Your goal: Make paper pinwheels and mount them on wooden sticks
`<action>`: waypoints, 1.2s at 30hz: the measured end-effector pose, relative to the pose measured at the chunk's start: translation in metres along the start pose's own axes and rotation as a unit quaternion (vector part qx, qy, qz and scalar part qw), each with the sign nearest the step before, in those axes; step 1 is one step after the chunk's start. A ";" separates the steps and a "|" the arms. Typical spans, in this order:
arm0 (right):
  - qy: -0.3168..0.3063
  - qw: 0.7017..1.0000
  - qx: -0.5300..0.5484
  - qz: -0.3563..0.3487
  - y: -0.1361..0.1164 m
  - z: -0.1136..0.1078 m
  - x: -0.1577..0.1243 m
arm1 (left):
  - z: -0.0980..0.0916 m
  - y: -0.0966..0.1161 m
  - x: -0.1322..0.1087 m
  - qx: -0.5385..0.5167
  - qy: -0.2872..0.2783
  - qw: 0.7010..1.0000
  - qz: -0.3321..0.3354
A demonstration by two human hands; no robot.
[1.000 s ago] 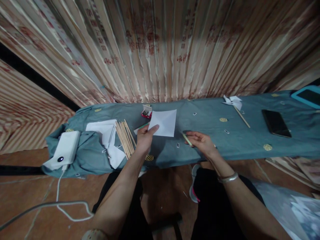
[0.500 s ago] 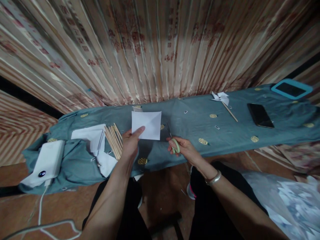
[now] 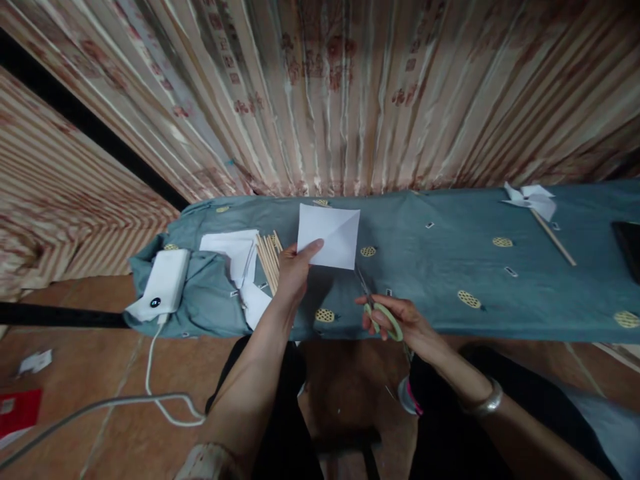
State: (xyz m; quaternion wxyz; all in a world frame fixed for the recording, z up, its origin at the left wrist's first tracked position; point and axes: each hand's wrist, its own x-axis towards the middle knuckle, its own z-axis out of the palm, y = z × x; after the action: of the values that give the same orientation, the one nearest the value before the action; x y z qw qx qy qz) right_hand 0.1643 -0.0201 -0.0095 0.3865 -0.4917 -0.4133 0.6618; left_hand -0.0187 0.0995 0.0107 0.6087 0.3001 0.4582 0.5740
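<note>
Head view: I record left hand (image 3: 294,272) gripping paper (image 3: 333,233), right hand (image 3: 409,321) holding scissors (image 3: 371,299), now closer to paper's lower-right corner, seemingly cutting-ready.

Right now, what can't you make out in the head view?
All in the head view:
Left hand: fingertips hidden behind the white paper sheet, with the thumb on top.
Scissors: tips too small and blurred to tell whether they touch the paper.
Wooden sticks: lower ends hidden by the left forearm.
Phone: cut off by the right edge.
Power bank: display too small to read.
</note>
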 end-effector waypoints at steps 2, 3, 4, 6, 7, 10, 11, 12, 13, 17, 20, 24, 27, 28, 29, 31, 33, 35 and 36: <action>0.001 1.000 0.005 0.002 0.001 0.000 -0.001 | -0.001 0.000 0.001 -0.004 0.004 1.000 -0.001; 0.004 1.000 0.008 0.004 0.002 0.000 -0.001 | -0.002 0.000 0.001 -0.007 0.000 1.000 -0.004; 0.008 1.000 0.013 0.006 0.002 -0.001 -0.002 | -0.002 0.000 0.001 -0.011 0.000 1.000 -0.006; 0.022 0.999 0.025 0.016 0.001 -0.002 -0.002 | -0.001 -0.002 -0.002 -0.012 -0.013 1.000 -0.015; 0.030 0.999 0.029 0.020 0.001 -0.002 -0.002 | -0.001 -0.004 -0.003 -0.012 -0.015 1.000 -0.019; 0.048 0.998 0.026 0.027 -0.002 -0.002 -0.002 | 0.001 -0.011 -0.007 -0.005 -0.035 0.999 -0.024; 0.053 0.998 0.021 0.025 -0.003 -0.002 -0.002 | 0.002 -0.013 -0.008 -0.003 -0.040 0.999 -0.024; 0.055 0.998 0.015 0.022 -0.004 -0.002 -0.003 | 0.003 -0.015 -0.009 0.000 -0.045 0.999 -0.025; 0.055 0.998 0.009 0.018 -0.005 -0.002 -0.004 | 0.005 -0.017 -0.009 0.002 -0.048 0.999 -0.026; 0.041 0.999 -0.017 0.009 -0.003 -0.003 -0.005 | 0.010 -0.024 -0.012 0.004 -0.059 0.998 -0.034; 0.037 0.999 -0.023 0.012 0.001 -0.005 -0.005 | 0.013 -0.026 -0.014 -0.011 -0.070 0.997 -0.040; 0.029 0.999 -0.030 0.015 0.003 -0.005 -0.003 | 0.012 -0.025 -0.013 -0.011 -0.071 0.997 -0.042; 0.027 0.999 -0.031 0.018 0.003 -0.004 -0.003 | 0.011 -0.022 -0.012 -0.005 -0.057 0.998 -0.034; 0.027 0.999 -0.029 0.019 0.003 -0.004 -0.003 | 0.010 -0.021 -0.012 -0.006 -0.053 0.998 -0.033; 0.027 0.999 -0.027 0.022 0.003 -0.004 -0.003 | 0.010 -0.020 -0.012 -0.008 -0.052 0.998 -0.033; 0.030 0.999 -0.018 0.028 0.003 -0.004 -0.004 | 0.010 -0.020 -0.012 -0.011 -0.053 0.998 -0.032; 0.030 0.999 -0.011 0.032 0.003 -0.005 -0.004 | 0.011 -0.020 -0.012 -0.009 -0.055 0.998 -0.031; 0.030 0.999 -0.011 0.030 0.003 -0.005 -0.003 | 0.011 -0.021 -0.012 -0.006 -0.053 0.998 -0.031; 0.031 0.999 -0.012 0.028 0.003 -0.005 -0.003 | 0.012 -0.020 -0.012 -0.006 -0.053 0.998 -0.031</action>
State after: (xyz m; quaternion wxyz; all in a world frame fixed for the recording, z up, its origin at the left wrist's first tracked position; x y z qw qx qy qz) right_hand 0.1693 -0.0234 -0.0121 0.3743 -0.5281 -0.3949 0.6519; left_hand 0.0012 0.0865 -0.0004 0.6514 0.3121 0.4312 0.5407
